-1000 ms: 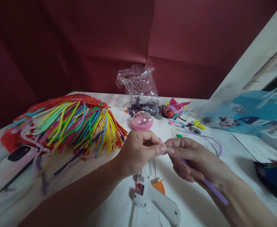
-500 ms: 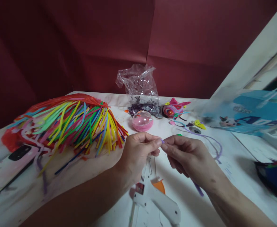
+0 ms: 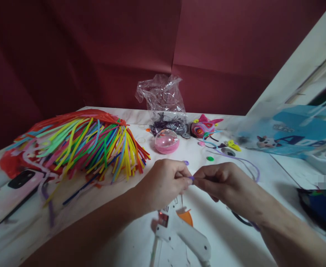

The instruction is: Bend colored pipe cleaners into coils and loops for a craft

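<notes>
A purple pipe cleaner is pinched between the fingertips of both hands, and little of it shows. My left hand is closed on it from the left. From the right, my right hand grips it with thumb and forefinger, the other fingers curled in. Just above my left fingers is a small purple coil; I cannot tell whether it is joined to the held piece. Below the hands lies a white glue gun with an orange trigger. A green button-like disc sits beyond my right hand.
A bundle of colourful pipe cleaners spreads at left, near a pink phone. Behind are a clear plastic bag, a pink capsule ball and a pink wrapped figure. A blue printed bag stands at right.
Both hands have come down slightly, still pinching the purple pipe cleaner. The purple coil and the green disc now show more clearly above them.
</notes>
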Demonstrator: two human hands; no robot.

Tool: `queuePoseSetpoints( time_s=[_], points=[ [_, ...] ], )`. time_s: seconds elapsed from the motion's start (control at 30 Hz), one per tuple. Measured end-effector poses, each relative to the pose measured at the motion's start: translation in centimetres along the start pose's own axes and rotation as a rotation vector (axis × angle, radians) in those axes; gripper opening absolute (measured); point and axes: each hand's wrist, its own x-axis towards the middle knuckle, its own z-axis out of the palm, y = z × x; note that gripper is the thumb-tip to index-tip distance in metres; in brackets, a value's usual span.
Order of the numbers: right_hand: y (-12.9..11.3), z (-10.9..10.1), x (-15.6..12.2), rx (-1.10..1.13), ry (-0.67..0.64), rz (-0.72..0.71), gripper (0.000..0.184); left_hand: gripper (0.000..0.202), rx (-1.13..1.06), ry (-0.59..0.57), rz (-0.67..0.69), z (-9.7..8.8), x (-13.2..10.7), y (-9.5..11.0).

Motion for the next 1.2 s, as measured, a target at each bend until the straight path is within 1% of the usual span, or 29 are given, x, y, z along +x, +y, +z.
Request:
queuePoseSetpoints(
  time_s=[0.07,0.1,0.17,0.27,0.3,0.37,0.5,0.57,0.6,0.67,0.7,0.8,0.87,0.93,0.97,1.03,1.1,1.2],
  points=[
    [-0.2,0.1,0.0,0.039,-0.005,-0.029,0.023,0.01,-0.08,0.017,-0.017,0.1,0.0,0.3],
    [-0.3,0.2,0.0,0.066,0.009,-0.039,0.025,0.01,-0.127,0.046,-0.015,0.2,0.0,0.5],
    [-0.5,0.5,0.1,0.13,0.076,-0.046,0.028,0.008,-0.211,0.144,0.012,0.4,0.0,0.8],
    [-0.6,1.2,0.1,0.218,0.196,-0.039,0.031,0.007,-0.291,0.327,0.068,1.0,0.0,0.8],
    [-0.6,1.5,0.2,0.248,0.228,-0.039,0.03,0.007,-0.326,0.374,0.082,1.2,0.0,0.7],
    [-0.6,2.3,0.2,0.321,0.269,-0.024,0.03,0.009,-0.412,0.424,0.088,1.6,-0.1,0.4],
    [-0.5,3.5,0.2,0.502,0.306,0.047,0.033,0.012,-0.557,0.42,0.055,2.2,-0.2,0.2],
    [-0.4,3.4,0.2,0.524,0.309,0.041,0.032,0.012,-0.549,0.405,0.05,2.0,-0.2,0.4],
    [-0.3,3.1,0.2,0.5,0.293,0.03,0.031,0.011,-0.515,0.381,0.051,1.8,-0.1,0.4],
    [-0.2,2.1,0.2,0.39,0.218,0.014,0.032,0.007,-0.372,0.298,0.069,1.2,0.0,0.5],
    [-0.1,1.6,0.3,0.31,0.163,0.007,0.034,0.008,-0.256,0.243,0.097,0.9,0.1,0.5],
    [0.2,0.5,0.4,0.081,0.045,-0.033,0.035,0.02,0.2,0.118,0.246,0.2,0.3,0.3],
    [0.3,0.4,0.6,-0.021,0.022,-0.059,0.032,0.02,0.454,0.089,0.313,0.1,0.3,0.1],
    [0.4,0.6,0.7,-0.077,0.022,-0.084,0.031,0.018,0.549,0.084,0.321,0.1,0.3,-0.1],
    [0.4,0.7,0.7,-0.089,0.026,-0.096,0.032,0.017,0.544,0.093,0.312,0.1,0.3,-0.2],
    [0.4,0.9,0.6,-0.092,0.045,-0.109,0.032,0.015,0.456,0.151,0.286,0.2,0.2,-0.2],
    [0.3,1.1,0.5,-0.078,0.105,-0.114,0.033,0.014,0.305,0.24,0.25,0.4,0.2,-0.2],
    [0.2,1.8,0.4,-0.068,0.25,-0.152,0.032,0.012,0.005,0.347,0.182,0.9,0.2,-0.3]
  ],
)
